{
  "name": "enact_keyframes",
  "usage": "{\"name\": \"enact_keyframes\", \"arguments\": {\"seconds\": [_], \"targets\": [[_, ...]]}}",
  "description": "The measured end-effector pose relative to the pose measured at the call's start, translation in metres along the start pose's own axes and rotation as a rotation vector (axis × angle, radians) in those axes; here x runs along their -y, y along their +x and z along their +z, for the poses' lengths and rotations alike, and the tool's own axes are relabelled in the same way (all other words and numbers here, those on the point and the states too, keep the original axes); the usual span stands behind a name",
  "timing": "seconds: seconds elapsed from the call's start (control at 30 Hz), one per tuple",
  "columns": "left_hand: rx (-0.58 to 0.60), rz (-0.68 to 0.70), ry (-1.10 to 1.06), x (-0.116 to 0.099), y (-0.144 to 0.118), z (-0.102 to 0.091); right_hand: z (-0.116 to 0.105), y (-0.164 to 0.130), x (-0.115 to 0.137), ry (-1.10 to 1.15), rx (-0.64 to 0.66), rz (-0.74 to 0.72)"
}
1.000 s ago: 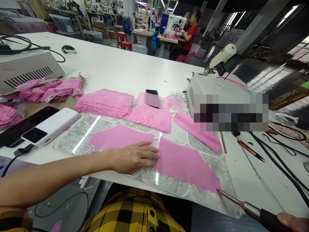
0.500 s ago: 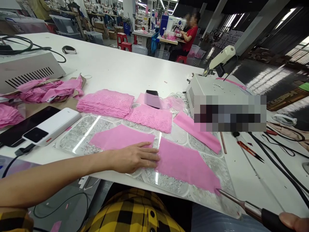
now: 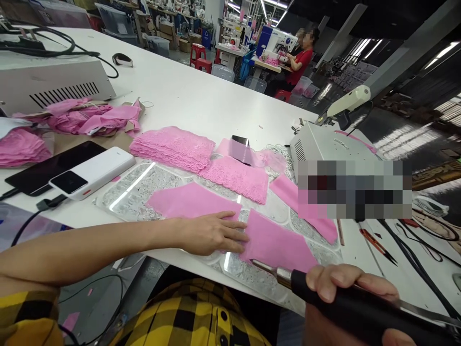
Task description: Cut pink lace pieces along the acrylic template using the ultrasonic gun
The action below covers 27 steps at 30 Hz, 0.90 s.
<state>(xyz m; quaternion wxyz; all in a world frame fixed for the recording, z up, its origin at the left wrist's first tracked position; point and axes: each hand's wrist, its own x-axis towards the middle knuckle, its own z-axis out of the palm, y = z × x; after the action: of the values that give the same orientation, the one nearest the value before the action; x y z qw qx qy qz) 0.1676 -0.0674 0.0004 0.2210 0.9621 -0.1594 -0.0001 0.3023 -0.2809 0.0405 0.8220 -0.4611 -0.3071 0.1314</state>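
My left hand [image 3: 216, 234] lies flat with its fingers spread, pressing two pink fabric pieces where they meet. One is the left fabric piece [image 3: 194, 199], the other the right fabric piece [image 3: 277, 240]; both rest on a clear patterned template sheet [image 3: 126, 192]. In my right hand [image 3: 353, 283] is a black-handled tool with a slim metal tip [image 3: 264, 265]. That tip is at the near edge of the right piece, close to my left fingertips. The handle and hand hide the right piece's far end.
Behind the pieces are a lace stack [image 3: 173, 149], a lace piece [image 3: 236, 178] and a phone [image 3: 241, 149]. A white power bank [image 3: 97, 170] stands left. To the right are a machine box [image 3: 317, 144], a folded pink strip [image 3: 306, 209], orange-handled tweezers [image 3: 376, 245] and cables. A co-worker in red [image 3: 302, 62] sits beyond.
My right hand has moved left with the tool, its tip passing from the right piece's far corner along the near edge toward my left hand. The left hand stays flat; the view has shifted.
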Motion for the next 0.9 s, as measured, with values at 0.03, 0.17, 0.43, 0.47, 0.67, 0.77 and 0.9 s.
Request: {"name": "enact_keyframes", "arguments": {"seconds": [0.03,0.17,0.43,0.47,0.67,0.77,0.9], "targets": [[-0.003,0.000,0.002,0.000,0.000,0.000,0.002,0.002,-0.003,0.008,0.027,0.006],[-0.029,0.022,0.037,0.000,0.000,0.002,0.006,0.006,-0.008,0.018,0.102,-0.001],[-0.114,0.063,0.077,0.001,-0.001,0.006,0.010,0.006,-0.014,0.004,0.133,-0.019],[-0.122,0.058,0.070,0.001,-0.001,0.006,0.009,0.007,-0.014,0.002,0.129,-0.019],[-0.086,0.023,0.042,0.000,0.000,0.005,0.008,0.009,-0.011,-0.005,0.096,-0.022],[-0.072,-0.001,0.037,-0.001,0.001,0.001,0.005,0.010,-0.009,-0.005,0.058,-0.017],[-0.048,-0.018,0.057,0.000,0.006,-0.004,-0.001,0.012,-0.008,0.013,0.087,-0.038]]}}
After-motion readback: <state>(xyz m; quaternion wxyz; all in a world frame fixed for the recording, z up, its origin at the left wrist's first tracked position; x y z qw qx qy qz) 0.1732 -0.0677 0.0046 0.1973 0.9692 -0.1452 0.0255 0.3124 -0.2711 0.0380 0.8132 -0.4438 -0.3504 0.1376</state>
